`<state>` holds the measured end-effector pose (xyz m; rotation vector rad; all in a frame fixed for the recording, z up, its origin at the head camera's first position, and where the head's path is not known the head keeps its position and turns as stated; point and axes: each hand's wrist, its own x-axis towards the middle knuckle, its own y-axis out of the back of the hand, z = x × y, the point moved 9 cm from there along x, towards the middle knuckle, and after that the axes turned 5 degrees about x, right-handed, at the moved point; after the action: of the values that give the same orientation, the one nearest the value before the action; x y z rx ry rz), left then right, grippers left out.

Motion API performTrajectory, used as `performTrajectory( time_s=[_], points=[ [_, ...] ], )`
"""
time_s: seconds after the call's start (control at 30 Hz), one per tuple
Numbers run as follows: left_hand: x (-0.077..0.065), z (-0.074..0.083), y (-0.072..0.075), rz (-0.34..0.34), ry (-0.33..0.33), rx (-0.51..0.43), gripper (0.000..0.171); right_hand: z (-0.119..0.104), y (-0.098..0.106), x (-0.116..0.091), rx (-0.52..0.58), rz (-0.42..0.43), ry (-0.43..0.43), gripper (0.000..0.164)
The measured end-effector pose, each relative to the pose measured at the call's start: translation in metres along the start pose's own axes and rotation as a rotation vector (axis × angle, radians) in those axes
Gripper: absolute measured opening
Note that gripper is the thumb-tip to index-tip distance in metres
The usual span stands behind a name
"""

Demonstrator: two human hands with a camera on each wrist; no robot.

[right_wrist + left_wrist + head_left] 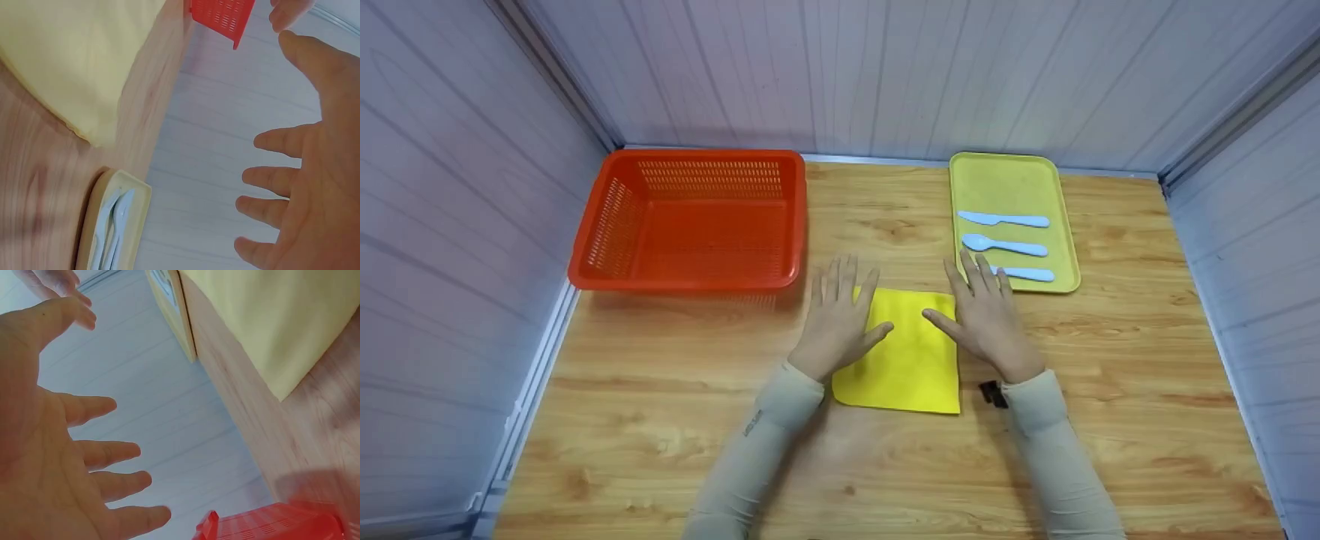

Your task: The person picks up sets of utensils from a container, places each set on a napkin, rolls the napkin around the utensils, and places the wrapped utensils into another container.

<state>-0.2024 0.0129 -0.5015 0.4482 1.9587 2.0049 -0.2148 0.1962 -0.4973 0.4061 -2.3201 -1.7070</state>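
Between and below my two hands a yellow cloth (911,367) lies flat on the wooden table, folded to a rough square. My left hand (836,322) hovers over its left edge, fingers spread and straight, holding nothing. Over the right edge hangs my right hand (982,322), also spread, its fingertips overlapping the near left corner of the yellow tray (1012,184) in the head view. Both wrist views show bare palms raised above the cloth (281,332). On the tray lie a light blue knife (1005,219), a spoon (1005,245) and a third piece (1027,274) whose head my fingers hide.
A red plastic basket (686,284) with slotted walls stands at the back left, near the rear wall panel (877,82). Panels also rise on the left and right of the table (1132,420). A small black object (994,394) shows beside my right wrist.
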Motion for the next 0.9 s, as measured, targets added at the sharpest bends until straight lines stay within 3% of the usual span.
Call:
performTrajectory(
  time_s=[0.2, 0.6, 0.73, 0.9],
  points=[
    [-0.010, 0.011, -0.002, 0.076, -0.057, -0.030, 0.070, -0.006, -0.011, 0.003, 0.061, -0.007, 0.103, 0.081],
    [-0.036, 0.022, -0.037, -0.034, -0.066, -0.074, 0.060, -0.006, -0.040, 0.007, 0.119, -0.108, 0.145, 0.073],
    [-0.045, 0.029, -0.040, 0.005, -0.102, -0.048, 0.052, -0.004, -0.049, 0.007, 0.121, -0.134, 0.157, 0.068],
    [-0.056, 0.039, -0.044, 0.051, -0.156, -0.067, 0.029, -0.004, -0.060, 0.006, 0.125, -0.160, 0.197, 0.056]
  ],
)
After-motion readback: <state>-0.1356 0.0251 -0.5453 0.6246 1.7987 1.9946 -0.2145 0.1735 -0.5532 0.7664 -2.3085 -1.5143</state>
